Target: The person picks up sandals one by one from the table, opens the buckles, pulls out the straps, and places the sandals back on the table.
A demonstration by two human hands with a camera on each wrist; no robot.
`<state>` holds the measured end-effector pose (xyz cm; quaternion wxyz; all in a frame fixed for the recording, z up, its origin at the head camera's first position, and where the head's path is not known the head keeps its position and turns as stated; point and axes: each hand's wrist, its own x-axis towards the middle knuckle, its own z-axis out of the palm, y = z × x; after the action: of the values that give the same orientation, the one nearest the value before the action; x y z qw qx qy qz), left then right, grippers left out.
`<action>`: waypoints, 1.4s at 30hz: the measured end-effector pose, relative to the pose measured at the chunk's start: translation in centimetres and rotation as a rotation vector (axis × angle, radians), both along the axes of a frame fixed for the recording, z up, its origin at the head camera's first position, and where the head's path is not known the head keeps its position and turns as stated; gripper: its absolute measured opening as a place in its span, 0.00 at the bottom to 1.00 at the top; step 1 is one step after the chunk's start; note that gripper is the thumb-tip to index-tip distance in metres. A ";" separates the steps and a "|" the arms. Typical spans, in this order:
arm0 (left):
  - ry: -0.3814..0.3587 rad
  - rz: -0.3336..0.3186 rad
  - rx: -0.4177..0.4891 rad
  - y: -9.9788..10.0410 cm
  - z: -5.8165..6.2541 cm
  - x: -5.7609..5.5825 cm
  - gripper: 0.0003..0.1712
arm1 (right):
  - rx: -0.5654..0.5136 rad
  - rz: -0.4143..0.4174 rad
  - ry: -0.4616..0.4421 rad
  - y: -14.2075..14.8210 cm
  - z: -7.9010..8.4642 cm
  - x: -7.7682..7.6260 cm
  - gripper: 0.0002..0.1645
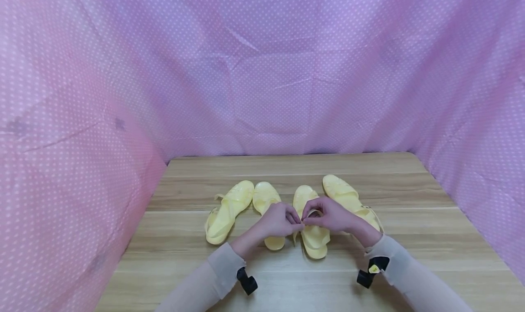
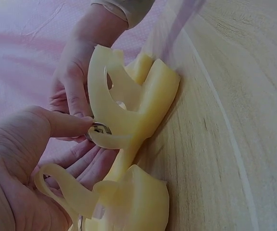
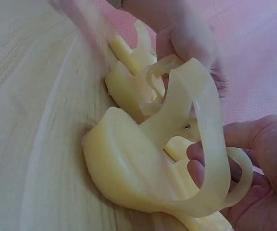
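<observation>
A pale yellow sandal (image 1: 304, 196), third from the left, lies on the wooden table under both hands. My left hand (image 1: 280, 220) pinches the small metal buckle (image 2: 100, 129) at its ankle strap between thumb and fingers. From the other side my right hand (image 1: 331, 214) grips the thin strap (image 3: 244, 180), its fingertips close to those of the left. In the right wrist view the wide heel band (image 3: 210, 130) stands up in a loop, with a metal stud (image 3: 187, 126) on it. The fingers partly hide the buckle.
A matching sandal (image 1: 264, 194) lies partly under my left hand. One more sandal (image 1: 230, 209) rests at the far left, and another sandal (image 1: 343, 194) at the right, partly behind my right forearm. Pink dotted cloth (image 1: 270, 97) hangs around the wooden table (image 1: 287, 166).
</observation>
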<state>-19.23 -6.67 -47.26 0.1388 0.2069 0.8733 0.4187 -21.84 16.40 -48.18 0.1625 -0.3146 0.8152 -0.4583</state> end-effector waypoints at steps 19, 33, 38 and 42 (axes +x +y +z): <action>-0.005 0.022 -0.005 0.2 -0.2 -0.3 0.06 | -0.017 -0.010 -0.052 0.3 -0.3 0.0 0.03; -0.021 0.025 0.020 0.1 -0.5 -0.1 0.06 | -0.045 -0.001 -0.110 0.1 -0.5 -0.2 0.05; -0.009 0.038 0.020 0.1 -0.6 -0.1 0.06 | -0.085 -0.017 -0.127 0.7 -0.6 -0.1 0.07; -0.012 0.054 0.035 0.1 -0.6 0.0 0.05 | -0.106 0.025 -0.090 1.0 -0.5 -0.2 0.06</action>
<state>-19.24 -6.55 -47.90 0.1290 0.1833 0.8703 0.4387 -22.07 17.35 -48.71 0.1878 -0.3121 0.7777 -0.5123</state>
